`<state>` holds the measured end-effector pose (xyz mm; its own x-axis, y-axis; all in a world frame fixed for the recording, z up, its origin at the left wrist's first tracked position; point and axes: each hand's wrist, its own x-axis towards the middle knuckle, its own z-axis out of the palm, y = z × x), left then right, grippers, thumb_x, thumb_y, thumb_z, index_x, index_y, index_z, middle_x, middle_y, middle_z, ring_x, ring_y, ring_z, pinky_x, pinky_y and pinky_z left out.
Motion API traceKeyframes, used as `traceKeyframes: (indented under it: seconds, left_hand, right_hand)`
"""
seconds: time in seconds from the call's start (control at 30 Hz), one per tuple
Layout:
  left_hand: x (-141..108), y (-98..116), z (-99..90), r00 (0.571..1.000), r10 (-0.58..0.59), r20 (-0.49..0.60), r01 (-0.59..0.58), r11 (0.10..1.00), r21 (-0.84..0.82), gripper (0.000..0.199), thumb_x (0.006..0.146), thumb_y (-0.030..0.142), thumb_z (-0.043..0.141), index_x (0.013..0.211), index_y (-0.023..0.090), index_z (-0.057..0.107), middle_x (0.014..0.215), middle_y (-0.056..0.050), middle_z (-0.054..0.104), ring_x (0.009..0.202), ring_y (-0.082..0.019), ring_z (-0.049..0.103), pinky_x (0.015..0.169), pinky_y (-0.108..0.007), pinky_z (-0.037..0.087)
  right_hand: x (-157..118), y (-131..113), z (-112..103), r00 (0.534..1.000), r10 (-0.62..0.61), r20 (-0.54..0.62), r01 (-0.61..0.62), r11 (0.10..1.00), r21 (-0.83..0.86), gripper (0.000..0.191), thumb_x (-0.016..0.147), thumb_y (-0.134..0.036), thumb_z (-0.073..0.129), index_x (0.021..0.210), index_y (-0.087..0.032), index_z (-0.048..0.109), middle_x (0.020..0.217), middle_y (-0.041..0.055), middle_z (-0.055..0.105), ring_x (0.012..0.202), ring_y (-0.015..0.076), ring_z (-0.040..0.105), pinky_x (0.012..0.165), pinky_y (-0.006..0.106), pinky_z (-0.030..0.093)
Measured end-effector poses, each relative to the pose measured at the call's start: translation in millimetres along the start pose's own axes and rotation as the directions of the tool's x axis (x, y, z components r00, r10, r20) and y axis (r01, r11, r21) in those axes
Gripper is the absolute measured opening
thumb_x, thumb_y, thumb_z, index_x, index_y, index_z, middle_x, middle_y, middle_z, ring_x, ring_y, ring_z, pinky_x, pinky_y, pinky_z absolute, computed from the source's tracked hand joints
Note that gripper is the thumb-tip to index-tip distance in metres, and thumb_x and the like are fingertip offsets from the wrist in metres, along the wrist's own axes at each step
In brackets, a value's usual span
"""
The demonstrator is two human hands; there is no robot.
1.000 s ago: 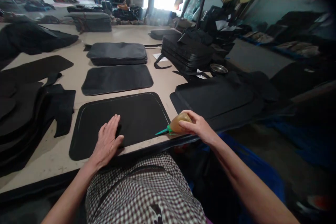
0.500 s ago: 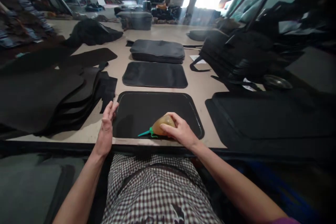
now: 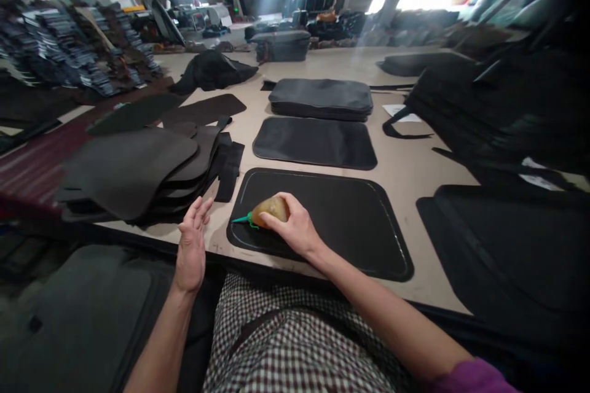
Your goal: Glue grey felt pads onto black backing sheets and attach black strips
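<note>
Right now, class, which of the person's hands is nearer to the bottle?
Right. The right hand grips the bottle over the dark sheet; the left hand is open, to its left, not touching it.

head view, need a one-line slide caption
Right hand holding a squeeze bottle, its green nozzle over the left end of a round-cornered black panel; left hand open nearby.
</note>
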<state>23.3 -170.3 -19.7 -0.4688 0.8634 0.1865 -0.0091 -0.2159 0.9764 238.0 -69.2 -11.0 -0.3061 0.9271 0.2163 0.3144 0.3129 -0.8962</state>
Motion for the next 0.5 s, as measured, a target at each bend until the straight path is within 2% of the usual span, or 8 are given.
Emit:
traceKeyframes:
  seconds: [0.1,0.2,0.23,0.3,0.37,0.43,0.47,0.5]
  left_hand:
    - [1,-5,1.1,1.0,-0.013,-0.006,0.013,0.999,0.043,0.069,0.103,0.067,0.018,0.153,0.026,0.043,0.155,-0.011,0.05,0.149,-0.022,0.04,0.128,-0.044,0.022]
    - [1,-4,-1.2,1.0,-0.009,-0.003,0.009,0.984,0.177,0.063,0.104,0.064,0.028,0.154,0.027,0.042,0.153,-0.011,0.052,0.145,-0.024,0.045,0.125,-0.045,0.029]
    - [1,-2,-2.5,1.0,-0.013,0.004,0.012,0.972,0.234,0.06,0.104,0.061,0.035,0.153,0.027,0.042,0.153,-0.011,0.053,0.144,-0.024,0.047,0.124,-0.045,0.032]
    - [1,2,-5.5,0.999,-0.018,0.048,-0.001,0.931,0.366,0.052,0.102,0.054,0.048,0.149,0.03,0.048,0.15,-0.009,0.055,0.14,-0.024,0.051,0.121,-0.044,0.038]
    - [4,6,-8.4,0.99,0.002,0.143,-0.076,0.854,0.515,0.043,0.101,0.046,0.054,0.141,0.031,0.056,0.146,-0.006,0.059,0.134,-0.024,0.056,0.116,-0.042,0.044]
    - [14,6,-11.2,0.958,0.056,0.281,-0.232,0.727,0.646,0.036,0.103,0.039,0.052,0.136,0.03,0.06,0.141,-0.006,0.062,0.13,-0.023,0.059,0.113,-0.041,0.047]
    - [22,4,-12.5,0.931,0.092,0.353,-0.326,0.644,0.692,0.034,0.103,0.035,0.05,0.136,0.029,0.061,0.139,-0.006,0.063,0.129,-0.023,0.059,0.112,-0.041,0.047]
    - [31,1,-13.9,0.898,0.126,0.421,-0.416,0.552,0.723,0.035,0.104,0.03,0.047,0.136,0.028,0.06,0.138,-0.007,0.064,0.129,-0.022,0.059,0.113,-0.042,0.046]
  right_hand:
    - [3,8,-23,0.994,0.107,-0.018,-0.106,0.991,0.085,0.049,0.081,-0.051,0.075,0.116,-0.021,0.058,0.103,0.0055,0.067,0.087,0.0244,0.066,0.078,0.041,0.056]
    - [3,24,-67,0.975,0.221,-0.017,-0.197,0.901,0.387,0.053,0.08,-0.047,0.078,0.122,-0.024,0.054,0.101,0.0042,0.069,0.074,0.022,0.067,0.062,0.036,0.057]
    - [3,33,-85,0.97,0.238,-0.046,-0.181,0.837,0.517,0.052,0.079,-0.043,0.079,0.121,-0.025,0.054,0.107,0.0046,0.07,0.079,0.0226,0.069,0.065,0.036,0.059]
    - [6,55,-127,0.957,0.271,-0.103,-0.12,0.695,0.709,0.048,0.079,-0.034,0.077,0.123,-0.029,0.058,0.127,0.0051,0.067,0.101,0.0246,0.071,0.083,0.038,0.062]
    - [13,85,-171,0.925,0.303,-0.228,0.007,0.587,0.81,0.039,0.083,-0.032,0.07,0.122,-0.029,0.064,0.133,0.0065,0.064,0.117,0.0251,0.066,0.098,0.037,0.059]
    - [27,118,-212,0.883,0.366,-0.293,0.053,0.543,0.838,0.032,0.089,-0.041,0.065,0.119,-0.031,0.066,0.132,0.008,0.065,0.122,0.0258,0.063,0.102,0.038,0.057]
    - [35,133,-230,0.865,0.387,-0.319,0.041,0.579,0.814,0.029,0.09,-0.046,0.063,0.116,-0.033,0.066,0.13,0.008,0.065,0.121,0.0263,0.063,0.101,0.041,0.057]
    - [43,147,-245,0.846,0.389,-0.363,0.008,0.673,0.739,0.025,0.09,-0.049,0.062,0.109,-0.032,0.066,0.127,0.0095,0.066,0.116,0.0272,0.065,0.097,0.044,0.058]
